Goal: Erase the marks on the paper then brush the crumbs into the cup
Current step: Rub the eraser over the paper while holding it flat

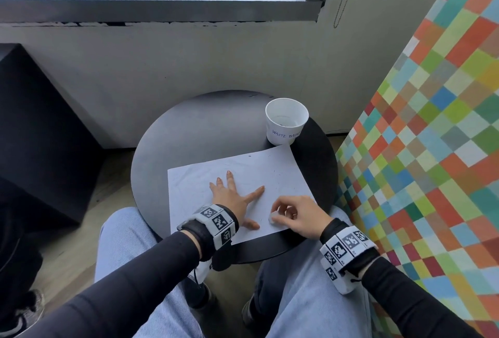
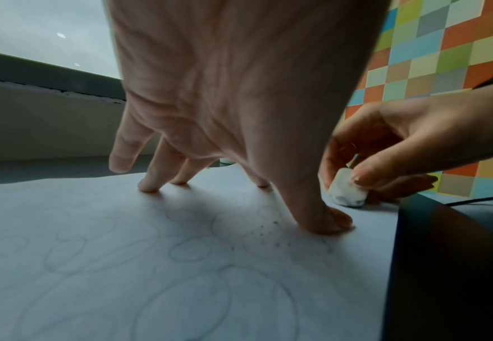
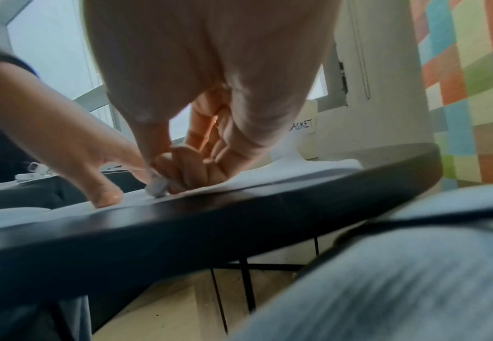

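Left hand (image 1: 229,197) spreads flat, fingers straight, pinning the paper (image 1: 194,189) on the round table (image 1: 189,127), right hand (image 1: 297,216) pinches the eraser (image 1: 273,217) down at the paper's near edge, cup (image 1: 286,121) touching its far corner

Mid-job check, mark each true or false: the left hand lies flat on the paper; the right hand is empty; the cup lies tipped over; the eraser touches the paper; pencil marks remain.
1. The left hand presses spread fingers on the paper: true.
2. The right hand is empty: false, it pinches a white eraser.
3. The cup lies tipped over: false, it stands upright on the table.
4. The eraser touches the paper: true.
5. Faint pencil marks remain: true.
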A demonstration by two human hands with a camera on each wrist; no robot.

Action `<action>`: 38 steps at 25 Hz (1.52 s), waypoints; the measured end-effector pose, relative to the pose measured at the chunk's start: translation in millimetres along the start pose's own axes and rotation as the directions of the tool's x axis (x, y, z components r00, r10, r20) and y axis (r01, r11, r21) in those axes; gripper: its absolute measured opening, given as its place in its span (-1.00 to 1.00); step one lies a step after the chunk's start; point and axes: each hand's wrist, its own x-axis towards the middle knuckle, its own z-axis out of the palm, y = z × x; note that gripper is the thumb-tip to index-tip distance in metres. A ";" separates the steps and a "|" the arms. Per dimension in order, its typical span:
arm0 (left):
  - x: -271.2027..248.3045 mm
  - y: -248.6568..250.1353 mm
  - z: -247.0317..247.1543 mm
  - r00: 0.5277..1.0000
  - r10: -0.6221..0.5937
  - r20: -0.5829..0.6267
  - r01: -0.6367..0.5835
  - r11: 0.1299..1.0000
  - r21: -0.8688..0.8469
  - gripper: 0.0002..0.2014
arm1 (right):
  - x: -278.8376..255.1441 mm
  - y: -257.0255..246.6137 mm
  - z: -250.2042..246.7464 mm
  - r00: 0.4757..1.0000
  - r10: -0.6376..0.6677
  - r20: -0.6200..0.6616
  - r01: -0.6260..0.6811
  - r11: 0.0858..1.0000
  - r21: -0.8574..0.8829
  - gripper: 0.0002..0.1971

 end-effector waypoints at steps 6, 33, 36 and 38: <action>0.9 0.8 0.4 1.000 -0.007 0.002 0.007 1.000 -0.012 -0.04 | 10.3 12.3 -7.0 0.969 0.115 -0.220 -0.112 0.993 0.027 -0.92; 3.1 5.1 -5.0 0.999 -0.029 0.036 0.028 0.999 0.025 -0.01 | 21.6 -3.2 -1.2 0.999 -0.031 -0.033 0.027 0.992 -0.124 -0.90; 0.0 3.1 -4.9 1.000 -0.025 0.015 0.024 0.998 0.052 -0.02 | 21.7 6.3 -13.4 0.997 0.035 -0.070 -0.044 0.992 -0.121 -0.88; -2.3 1.4 -4.6 0.999 -0.029 0.014 0.029 0.998 0.054 -0.01 | 19.6 12.0 -19.3 0.975 0.106 -0.194 -0.125 0.988 -0.091 -0.88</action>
